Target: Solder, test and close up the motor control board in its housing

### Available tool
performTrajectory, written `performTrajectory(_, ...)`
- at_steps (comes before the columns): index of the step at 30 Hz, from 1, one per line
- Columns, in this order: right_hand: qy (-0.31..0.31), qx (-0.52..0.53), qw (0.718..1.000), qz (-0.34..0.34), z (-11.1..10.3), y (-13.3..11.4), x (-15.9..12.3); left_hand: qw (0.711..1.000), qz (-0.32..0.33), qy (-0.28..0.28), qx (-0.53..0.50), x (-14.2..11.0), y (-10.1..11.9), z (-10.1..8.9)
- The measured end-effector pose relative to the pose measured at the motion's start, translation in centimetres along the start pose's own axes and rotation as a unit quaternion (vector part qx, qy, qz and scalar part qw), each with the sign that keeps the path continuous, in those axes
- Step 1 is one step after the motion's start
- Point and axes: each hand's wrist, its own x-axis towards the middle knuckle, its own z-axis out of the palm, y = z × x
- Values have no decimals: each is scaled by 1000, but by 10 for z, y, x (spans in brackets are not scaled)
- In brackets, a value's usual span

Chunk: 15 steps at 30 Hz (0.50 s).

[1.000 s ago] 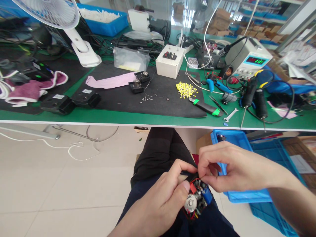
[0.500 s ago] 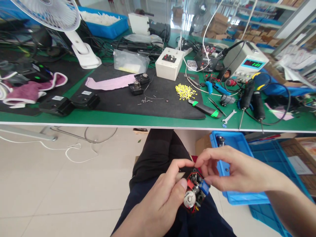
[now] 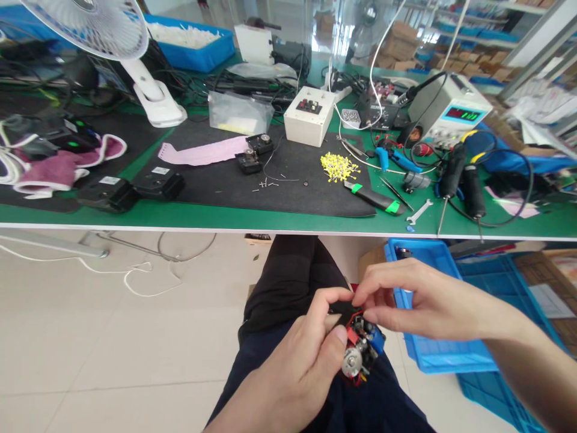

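The left hand (image 3: 311, 355) pinches the wired assembly (image 3: 360, 346), right hand (image 3: 415, 300) fingers bent against it, below the table's edge (image 3: 288, 231).

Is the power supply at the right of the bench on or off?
On: the power supply has its display lit, with red and green digits glowing.

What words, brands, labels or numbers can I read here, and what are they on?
No text here can be quoted with certainty.
Grey instrument: red and green digits on its display, too blurred.
Left black case and right black case: white labels, print too small.
Held device: no readable marking.
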Motion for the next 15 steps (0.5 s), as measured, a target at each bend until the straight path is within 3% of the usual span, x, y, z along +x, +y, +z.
performTrajectory(8, -7, 36, 998, 44, 2, 2, -1, 1000, 6, -4, 1, 0, -1, -3)
performTrajectory(15, -6, 25, 999, 43, 0, 0, 4, 1000, -2, -5, -14, -1, -2, -1)
